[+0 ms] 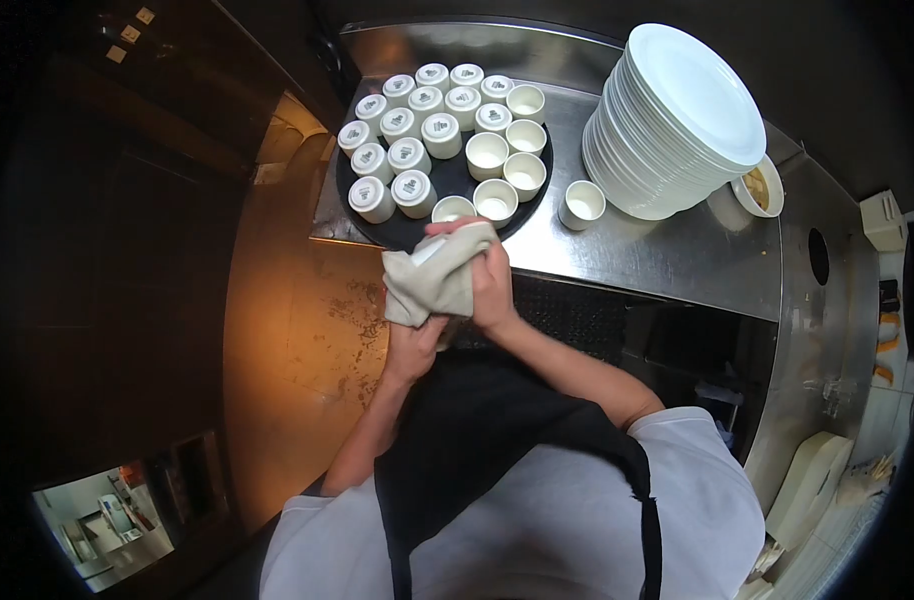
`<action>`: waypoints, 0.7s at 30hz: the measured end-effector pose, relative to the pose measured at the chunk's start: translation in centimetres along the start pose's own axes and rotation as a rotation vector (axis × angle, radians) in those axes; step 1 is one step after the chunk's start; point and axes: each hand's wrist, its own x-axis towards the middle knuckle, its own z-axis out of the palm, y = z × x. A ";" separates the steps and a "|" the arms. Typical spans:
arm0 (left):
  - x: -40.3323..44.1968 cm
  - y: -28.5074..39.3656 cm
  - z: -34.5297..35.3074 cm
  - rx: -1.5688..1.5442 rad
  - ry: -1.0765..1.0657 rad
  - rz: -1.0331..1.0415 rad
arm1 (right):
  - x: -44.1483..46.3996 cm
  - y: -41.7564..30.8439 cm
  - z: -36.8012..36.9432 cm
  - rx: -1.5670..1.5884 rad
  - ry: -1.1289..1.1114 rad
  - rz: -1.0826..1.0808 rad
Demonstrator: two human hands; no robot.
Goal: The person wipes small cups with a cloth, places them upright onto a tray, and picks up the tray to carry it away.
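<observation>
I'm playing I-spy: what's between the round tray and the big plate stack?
One white cup stands mouth up on the steel counter between the black tray and the plate stack, in the head view.

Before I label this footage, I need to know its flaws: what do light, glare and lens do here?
Head view: the wide lens bows the steel counter and blackens the corners; glare whitens the counter near the lone cup; orange light tints the floor; the wall at far left sinks into near-black; stamps on upturned cups are too small to read.
</observation>
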 end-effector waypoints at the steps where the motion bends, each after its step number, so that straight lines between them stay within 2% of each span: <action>1: 1.2 0.5 0.1 0.148 0.049 0.119 | -1.3 -0.5 0.7 -0.213 0.149 -0.035; 2: 2.5 0.9 0.1 0.295 0.095 0.239 | -2.6 -0.1 0.5 -0.350 0.046 -0.017; 4: 5.7 1.6 -1.1 0.366 0.100 0.224 | -4.4 0.9 -0.6 -0.622 -0.164 0.024; 5: 7.5 1.4 -1.4 0.406 0.096 0.224 | -4.5 0.4 -0.9 -0.547 -0.268 0.142; 7: 11.3 2.2 -0.6 0.727 0.003 0.300 | -4.1 -0.9 -1.3 -0.559 -0.360 0.437; 8: 13.0 2.1 -0.1 0.833 -0.049 0.243 | -3.9 -1.3 -1.7 -0.564 -0.404 0.581; 10: 16.2 1.8 0.9 1.045 -0.151 0.131 | -4.6 0.7 -3.2 -0.654 -0.397 0.417; 12: 18.7 1.6 2.4 1.244 -0.229 0.107 | -4.8 1.1 -4.3 -0.671 -0.393 0.264; 16: 21.2 0.0 3.7 1.480 -0.343 0.066 | -4.7 -0.7 -5.9 -0.613 -0.346 0.342; 19: 22.0 -1.3 3.6 1.510 -0.372 0.091 | -4.8 -1.1 -7.2 -0.668 -0.304 0.367; 21: 21.9 -1.2 3.5 1.486 -0.318 0.079 | -4.9 -1.4 -7.8 -0.684 -0.268 0.382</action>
